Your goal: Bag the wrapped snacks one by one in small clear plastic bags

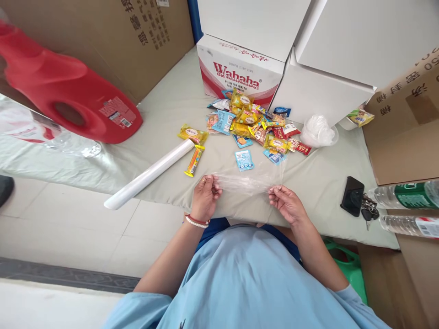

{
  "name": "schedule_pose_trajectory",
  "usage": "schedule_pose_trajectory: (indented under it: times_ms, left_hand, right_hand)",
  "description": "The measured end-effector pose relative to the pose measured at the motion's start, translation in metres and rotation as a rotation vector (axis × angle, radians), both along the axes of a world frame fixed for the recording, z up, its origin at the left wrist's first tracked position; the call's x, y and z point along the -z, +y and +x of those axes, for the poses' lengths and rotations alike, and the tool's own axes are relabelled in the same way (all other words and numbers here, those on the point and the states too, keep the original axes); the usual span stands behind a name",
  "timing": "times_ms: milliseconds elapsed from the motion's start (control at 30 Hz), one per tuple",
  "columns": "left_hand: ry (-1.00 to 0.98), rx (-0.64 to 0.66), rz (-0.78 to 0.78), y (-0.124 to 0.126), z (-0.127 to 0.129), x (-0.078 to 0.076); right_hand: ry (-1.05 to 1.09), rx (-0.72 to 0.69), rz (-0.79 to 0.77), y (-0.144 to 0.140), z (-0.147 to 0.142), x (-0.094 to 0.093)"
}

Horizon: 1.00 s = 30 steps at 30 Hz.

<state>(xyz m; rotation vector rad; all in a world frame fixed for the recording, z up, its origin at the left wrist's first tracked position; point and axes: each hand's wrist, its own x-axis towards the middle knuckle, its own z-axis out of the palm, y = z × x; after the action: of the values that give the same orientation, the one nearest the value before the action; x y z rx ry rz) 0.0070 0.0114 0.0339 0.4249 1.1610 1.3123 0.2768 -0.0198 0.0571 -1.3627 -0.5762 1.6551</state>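
Head view, lower centre: left hand [205, 197] and right hand [287, 203] each have their fingers pinched closed on an end of a clear plastic bag [247, 183], stretched between them above the near edge of the bench [318, 183]. Left of centre lies a white plastic roll [149, 175] (diagonal, partly overhanging the edge). Beyond, at centre frame, a pile of snack packets [250, 125]. Farther back stands a Wahaha box [236, 73]; upper left, a red jug [65, 89].
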Motion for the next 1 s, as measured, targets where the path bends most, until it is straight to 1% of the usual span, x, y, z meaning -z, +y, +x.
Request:
schedule_pose_trajectory:
  times_ms: [100,167,233,300,367,400,433,467,500,567,600,633,700,767,800,900,933,1000]
  left_hand:
    - [0.001,0.121,-0.036,0.006,-0.008,-0.003]
    - [0.01,0.214,-0.059,0.011,-0.015,-0.003]
    - [0.096,0.276,-0.063,0.017,-0.022,-0.001]
    - [0.237,0.258,-0.059,0.019,-0.026,0.001]
    - [0.41,0.155,-0.023,0.017,-0.027,0.002]
    - [0.518,0.093,0.029,0.015,-0.026,0.001]
    - [0.64,0.05,0.113,0.011,-0.024,-0.001]
    - [0.776,0.036,0.227,0.007,-0.021,-0.003]
    - [0.902,0.059,0.357,0.003,-0.017,-0.005]
    - [1.068,0.197,0.571,-0.001,-0.008,-0.007]
    - [1.122,0.287,0.627,0.0,-0.003,-0.007]
    - [1.173,0.376,0.651,0.001,0.001,-0.005]
    - [1.257,0.526,0.65,0.008,0.005,0.001]
    - [1.264,0.602,0.686,0.014,0.004,0.007]
    - [1.229,0.608,0.735,0.016,0.001,0.01]
    - [1.056,0.563,0.917,0.015,-0.014,0.01]
    - [1.007,0.544,0.961,0.012,-0.02,0.008]
    - [0.95,0.506,1.001,0.006,-0.032,0.003]
  right_hand:
    - [-0.072,-0.003,-0.019,-0.002,0.004,-0.003]
    - [-0.083,-0.003,-0.03,-0.002,0.01,-0.004]
    - [-0.059,-0.009,-0.055,-0.001,0.016,-0.004]
    - [-0.055,-0.015,-0.073,0.001,0.02,-0.003]
    - [-0.091,-0.014,-0.069,0.002,0.022,0.001]
    - [-0.111,-0.016,-0.06,0.002,0.022,0.003]
    - [-0.127,-0.022,-0.048,0.002,0.021,0.004]
    - [-0.137,-0.032,-0.038,0.002,0.02,0.006]
    - [-0.14,-0.044,-0.03,0.002,0.018,0.007]
    - [-0.139,-0.066,-0.022,0.002,0.015,0.007]
    - [-0.138,-0.073,-0.019,0.002,0.014,0.006]
    - [-0.138,-0.078,-0.019,0.002,0.014,0.005]
    - [-0.137,-0.082,-0.018,0.003,0.015,0.004]
    - [-0.145,-0.07,-0.015,0.005,0.019,0.003]
    - [-0.153,-0.063,-0.016,0.005,0.022,0.004]
    - [-0.183,-0.05,-0.026,0.007,0.032,0.007]
    - [-0.191,-0.048,-0.031,0.007,0.034,0.009]
    - [-0.197,-0.039,-0.039,0.009,0.038,0.012]
